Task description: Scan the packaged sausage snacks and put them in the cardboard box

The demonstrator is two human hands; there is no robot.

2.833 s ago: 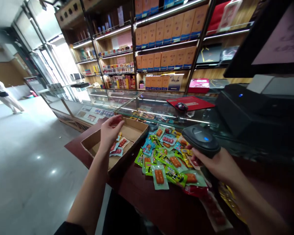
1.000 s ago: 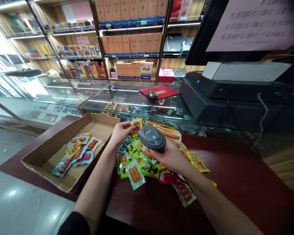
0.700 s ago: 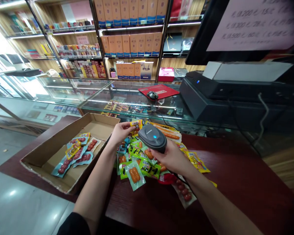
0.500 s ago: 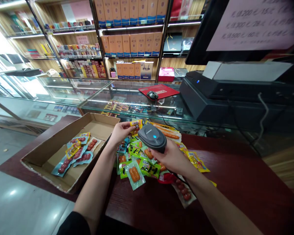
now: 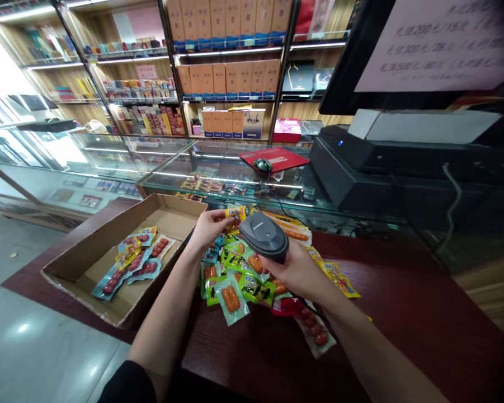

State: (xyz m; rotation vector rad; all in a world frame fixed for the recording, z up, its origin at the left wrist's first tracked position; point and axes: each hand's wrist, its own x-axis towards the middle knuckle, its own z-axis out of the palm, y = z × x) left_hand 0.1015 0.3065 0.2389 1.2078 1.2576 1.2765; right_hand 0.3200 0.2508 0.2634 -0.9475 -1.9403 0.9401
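My left hand (image 5: pixel 212 226) pinches a small yellow snack packet (image 5: pixel 236 216) above the far left of a packet pile. My right hand (image 5: pixel 296 266) is wrapped round a dark grey barcode scanner (image 5: pixel 263 235), whose head covers part of that yellow packet and the pile. Green packets (image 5: pixel 255 288) lie beneath, with a clear packet of orange sausages (image 5: pixel 231 300) at the near edge. To the right are a yellow packet (image 5: pixel 339 280) and a packet of red sausage balls (image 5: pixel 316 330). Several packets lie in the cardboard box (image 5: pixel 73 291) on the left.
Behind the pile, a glass counter (image 5: pixel 218 154) bears a red mat (image 5: pixel 291 158) and a mouse (image 5: pixel 262 165). A black machine (image 5: pixel 361 162) and a monitor (image 5: pixel 344 73) stand at the right. A cable runs below my right wrist. Stocked shelves (image 5: pixel 230 50) line the back.
The blue light on the scanner's top no longer shows, and the mouse now glows green. The view has shifted slightly; both hands keep their holds and nearly the same places.
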